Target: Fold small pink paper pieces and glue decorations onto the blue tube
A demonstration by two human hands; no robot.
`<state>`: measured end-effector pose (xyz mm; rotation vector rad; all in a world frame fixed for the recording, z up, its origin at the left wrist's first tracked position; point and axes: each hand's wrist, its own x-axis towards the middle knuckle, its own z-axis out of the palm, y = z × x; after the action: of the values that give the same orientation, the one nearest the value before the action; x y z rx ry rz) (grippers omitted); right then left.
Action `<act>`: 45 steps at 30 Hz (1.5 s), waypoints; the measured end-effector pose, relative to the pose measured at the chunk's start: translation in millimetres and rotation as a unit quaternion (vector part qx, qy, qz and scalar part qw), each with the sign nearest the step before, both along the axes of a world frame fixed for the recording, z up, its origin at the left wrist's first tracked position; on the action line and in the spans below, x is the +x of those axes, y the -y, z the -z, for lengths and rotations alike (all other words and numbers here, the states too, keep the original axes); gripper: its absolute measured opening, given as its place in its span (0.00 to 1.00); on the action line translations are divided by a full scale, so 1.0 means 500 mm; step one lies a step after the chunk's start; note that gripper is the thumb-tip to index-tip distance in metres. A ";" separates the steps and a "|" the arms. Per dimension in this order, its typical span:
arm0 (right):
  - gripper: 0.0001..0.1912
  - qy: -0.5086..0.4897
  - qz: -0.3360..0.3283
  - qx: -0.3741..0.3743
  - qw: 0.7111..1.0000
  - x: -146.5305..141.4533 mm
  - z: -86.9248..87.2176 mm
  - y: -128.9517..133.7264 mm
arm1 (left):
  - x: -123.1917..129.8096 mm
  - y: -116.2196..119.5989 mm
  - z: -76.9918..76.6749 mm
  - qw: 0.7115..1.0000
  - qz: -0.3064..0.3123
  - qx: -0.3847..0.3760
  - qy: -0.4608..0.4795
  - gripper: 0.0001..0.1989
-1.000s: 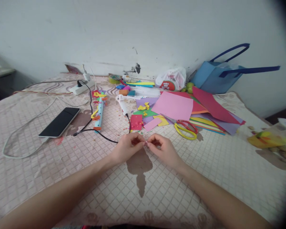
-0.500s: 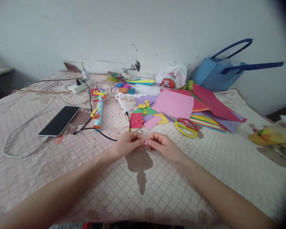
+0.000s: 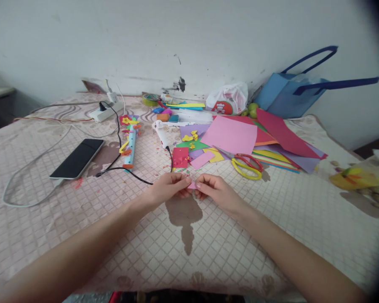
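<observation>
The left hand (image 3: pixel 166 187) and the right hand (image 3: pixel 218 190) are pinching a small pink scrap (image 3: pixel 192 185) between them, each closed on one end. Probably light, bendy and easily creased, it is calling for a gentle fingertip hold at its edges.

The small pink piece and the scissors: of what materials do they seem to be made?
The small pink piece: perhaps matte paper or thin foam, from its even, shineless colour; too small to be sure.

The scissors: handles likely smooth plastic, being evenly bright red and yellow; blades apparently metal, being plain grey.
</observation>
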<state>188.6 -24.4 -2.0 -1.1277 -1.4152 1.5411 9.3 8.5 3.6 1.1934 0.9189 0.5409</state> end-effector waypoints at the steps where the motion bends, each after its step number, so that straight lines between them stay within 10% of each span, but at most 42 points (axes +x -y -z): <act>1: 0.10 -0.001 -0.003 0.001 1.000 0.000 0.000 0.000 | -0.001 0.000 0.000 1.000 0.002 -0.005 -0.005 0.16; 45: 0.12 0.020 0.010 0.045 0.999 0.000 0.003 -0.003 | -0.002 0.006 -0.001 0.989 0.006 0.129 -0.072 0.11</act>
<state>188.5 -23.0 -3.6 -1.1214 -1.4811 1.4323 8.2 5.6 4.3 1.4869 0.9830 0.5821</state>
